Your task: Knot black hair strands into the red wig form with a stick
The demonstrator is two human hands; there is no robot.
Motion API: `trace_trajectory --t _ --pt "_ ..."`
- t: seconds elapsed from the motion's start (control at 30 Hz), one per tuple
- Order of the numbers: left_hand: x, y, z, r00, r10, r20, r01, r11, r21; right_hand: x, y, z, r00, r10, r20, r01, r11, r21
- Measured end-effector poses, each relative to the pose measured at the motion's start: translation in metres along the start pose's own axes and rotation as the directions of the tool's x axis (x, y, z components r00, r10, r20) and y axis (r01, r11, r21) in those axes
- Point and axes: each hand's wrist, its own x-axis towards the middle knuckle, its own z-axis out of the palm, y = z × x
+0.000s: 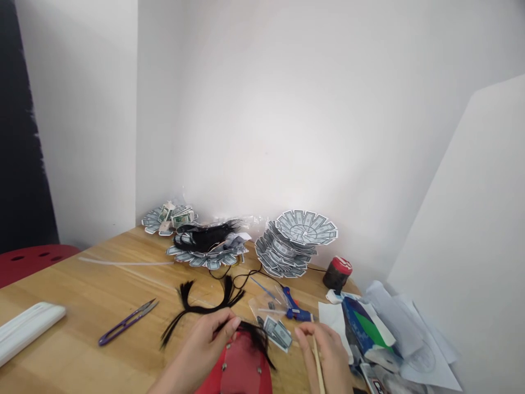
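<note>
the left hand point(204, 342) pinches a tuft of black hair-like fibre point(250, 331) against a red plastic piece point(241, 369) at the near edge of the wooden worktop point(82, 295). the right hand point(326, 350) is closed around a thin pale wooden stick point(316, 355). by the look of it, the piece is only begun: it carries one tuft, while more black strands point(205, 303) lie loose. finished stacks of banknote-print paper rosettes point(295, 241) stand by the wall. purple thread snips point(127, 322) lie left; a blue glue gun point(295, 305) and papers crowd the right. open room lies leftward.
</note>
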Motion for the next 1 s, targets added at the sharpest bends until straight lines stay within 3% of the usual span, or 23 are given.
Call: trace_trajectory --t 0.13,0.23,0.3,0.33,0.47,0.67,0.8,1.0 --pt "0.0 0.0 -0.002 0.999 -0.011 -0.032 0.012 1.0 0.027 -0.007 -0.012 0.005 0.997 -0.021 -0.072 0.024 0.999 0.037" --pt "-0.002 0.006 0.002 1.0 -0.001 0.005 0.001 1.0 0.004 -0.014 -0.038 0.029 0.99 -0.136 -0.024 0.138 0.981 0.136" --pt "-0.003 0.01 0.005 0.999 0.009 0.037 -0.009 1.0 -0.026 -0.017 -0.052 0.047 0.959 -0.275 0.065 0.256 0.942 0.215" --pt "-0.003 0.011 0.007 0.999 0.012 0.048 -0.01 0.999 -0.039 -0.018 -0.056 0.055 0.953 -0.282 0.109 0.246 0.932 0.266" --pt "-0.006 0.013 0.004 0.998 0.005 0.07 0.001 0.996 -0.09 -0.017 -0.055 0.064 0.948 -0.182 0.262 0.066 0.916 0.396" --pt "-0.009 0.015 -0.01 0.982 -0.007 0.187 0.058 0.961 -0.269 -0.008 -0.044 0.035 0.921 -0.091 0.378 -0.136 0.835 0.533" --pt "-0.009 0.013 -0.019 0.976 -0.052 0.209 0.135 0.902 -0.409 -0.006 -0.035 0.025 0.901 0.044 0.432 -0.329 0.717 0.614" --pt "-0.005 0.005 -0.031 0.976 -0.19 0.104 0.212 0.736 -0.643 -0.006 -0.023 0.022 0.848 0.319 0.423 -0.53 0.501 0.685"
